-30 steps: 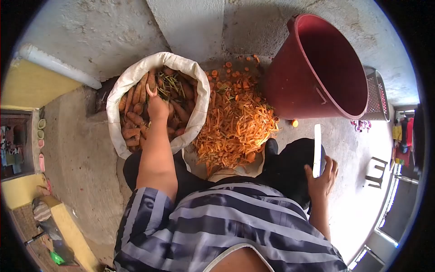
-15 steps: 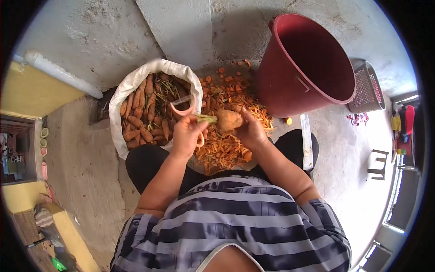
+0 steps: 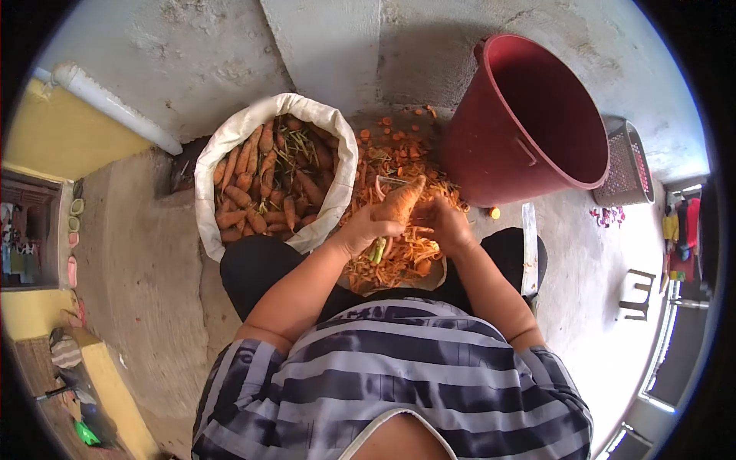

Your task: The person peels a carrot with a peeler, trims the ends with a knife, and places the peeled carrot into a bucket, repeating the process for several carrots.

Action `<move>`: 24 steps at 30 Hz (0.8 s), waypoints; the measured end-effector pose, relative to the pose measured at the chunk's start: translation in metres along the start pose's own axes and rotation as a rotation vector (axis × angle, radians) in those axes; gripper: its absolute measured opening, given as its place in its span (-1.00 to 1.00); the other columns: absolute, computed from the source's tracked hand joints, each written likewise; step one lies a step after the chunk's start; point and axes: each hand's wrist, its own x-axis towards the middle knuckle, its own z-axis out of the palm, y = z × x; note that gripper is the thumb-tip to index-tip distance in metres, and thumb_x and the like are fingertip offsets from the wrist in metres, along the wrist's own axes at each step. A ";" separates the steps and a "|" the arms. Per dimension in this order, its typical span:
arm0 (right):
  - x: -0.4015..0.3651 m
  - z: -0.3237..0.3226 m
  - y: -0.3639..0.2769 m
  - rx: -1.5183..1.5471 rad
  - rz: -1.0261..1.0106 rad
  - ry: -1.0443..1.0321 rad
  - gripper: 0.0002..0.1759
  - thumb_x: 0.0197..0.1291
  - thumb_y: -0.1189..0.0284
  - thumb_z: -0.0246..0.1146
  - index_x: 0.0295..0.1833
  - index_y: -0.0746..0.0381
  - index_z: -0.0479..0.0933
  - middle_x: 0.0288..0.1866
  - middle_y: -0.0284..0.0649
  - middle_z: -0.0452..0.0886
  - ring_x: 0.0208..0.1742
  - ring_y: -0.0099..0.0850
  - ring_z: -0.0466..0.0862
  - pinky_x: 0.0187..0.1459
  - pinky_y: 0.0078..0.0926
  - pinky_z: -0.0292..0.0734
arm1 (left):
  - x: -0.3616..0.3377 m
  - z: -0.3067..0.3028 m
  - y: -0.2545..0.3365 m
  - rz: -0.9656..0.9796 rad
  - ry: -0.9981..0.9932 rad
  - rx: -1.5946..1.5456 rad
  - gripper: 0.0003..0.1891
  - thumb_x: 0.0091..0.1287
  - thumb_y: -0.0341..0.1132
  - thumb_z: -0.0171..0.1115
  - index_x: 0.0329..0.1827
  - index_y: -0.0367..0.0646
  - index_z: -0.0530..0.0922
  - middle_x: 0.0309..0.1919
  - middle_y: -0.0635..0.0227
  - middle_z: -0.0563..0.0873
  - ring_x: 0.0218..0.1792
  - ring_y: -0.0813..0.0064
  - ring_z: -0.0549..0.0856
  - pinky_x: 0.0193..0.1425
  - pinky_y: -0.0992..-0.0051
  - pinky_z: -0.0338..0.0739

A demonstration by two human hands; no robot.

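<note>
Bucket (image 3: 494,142) at right, sack (image 3: 205,180) of carrots (image 3: 253,180) at left, heap of carrot peelings (image 3: 392,165) between; above, half-curling right hand (image 3: 451,225), grasp unclear, and clenching left hand (image 3: 366,230) around a thick carrot (image 3: 402,201), with peeler (image 3: 379,187) showing behind.

Beyond the left grip (image 3: 369,228) and right grip (image 3: 451,224), a passage runs over carrot peelings (image 3: 400,162) to the grey wall (image 3: 429,65), hemmed in by a carrot-filled white sack (image 3: 205,184) at left and a tall red bucket (image 3: 491,142) at right. Bent knees (image 3: 506,254) flank both grips. A long, pale blade (image 3: 530,251) stands in the way low to the right, bare floor (image 3: 583,264) stretching past it. The sack's mouth lies open from above.
</note>
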 end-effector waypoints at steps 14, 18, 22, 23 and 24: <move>0.028 -0.027 0.027 0.239 0.020 0.133 -0.72 0.24 0.34 -0.05 -0.05 0.31 0.33 -0.38 -0.19 0.42 -0.37 -0.30 0.49 -0.27 -0.22 0.45 | 0.012 -0.014 -0.010 0.086 0.189 0.101 -0.43 0.08 -0.32 0.34 0.11 -0.31 0.29 -0.24 0.34 0.54 -0.35 0.57 0.57 -0.36 0.60 0.48; 0.011 -0.017 0.025 -0.002 0.101 0.011 -0.69 0.16 0.49 -0.01 0.05 0.28 0.32 -0.41 -0.28 0.41 -0.41 -0.43 0.45 -0.34 -0.42 0.45 | 0.012 -0.024 -0.001 0.099 0.102 -0.477 -0.47 0.15 -0.37 0.26 0.15 -0.28 0.24 -0.27 0.27 0.52 -0.37 0.55 0.57 -0.37 0.54 0.51; -0.020 0.001 0.002 -0.512 0.062 -0.116 -0.48 0.13 0.54 0.06 0.25 0.28 0.21 -0.33 -0.29 0.45 -0.41 -0.54 0.45 -0.39 -0.55 0.43 | 0.008 -0.021 0.005 0.136 0.159 -0.305 -0.40 0.11 -0.34 0.32 0.17 -0.23 0.22 -0.19 0.25 0.50 -0.37 0.49 0.56 -0.35 0.51 0.54; -0.022 0.000 0.001 -0.702 0.023 -0.141 -0.45 0.13 0.54 0.07 0.28 0.29 0.18 -0.32 -0.28 0.45 -0.42 -0.56 0.45 -0.41 -0.57 0.43 | 0.009 -0.024 0.001 0.136 0.152 -0.276 -0.41 0.12 -0.32 0.31 0.17 -0.23 0.23 -0.19 0.25 0.50 -0.36 0.50 0.57 -0.36 0.51 0.54; -0.016 -0.007 0.006 -0.789 -0.128 -0.097 -0.43 0.13 0.54 0.07 0.30 0.28 0.16 -0.31 -0.28 0.46 -0.45 -0.58 0.44 -0.45 -0.60 0.41 | 0.009 -0.027 -0.002 0.135 0.145 -0.248 -0.41 0.13 -0.30 0.30 0.17 -0.22 0.23 -0.19 0.25 0.50 -0.35 0.50 0.57 -0.37 0.52 0.54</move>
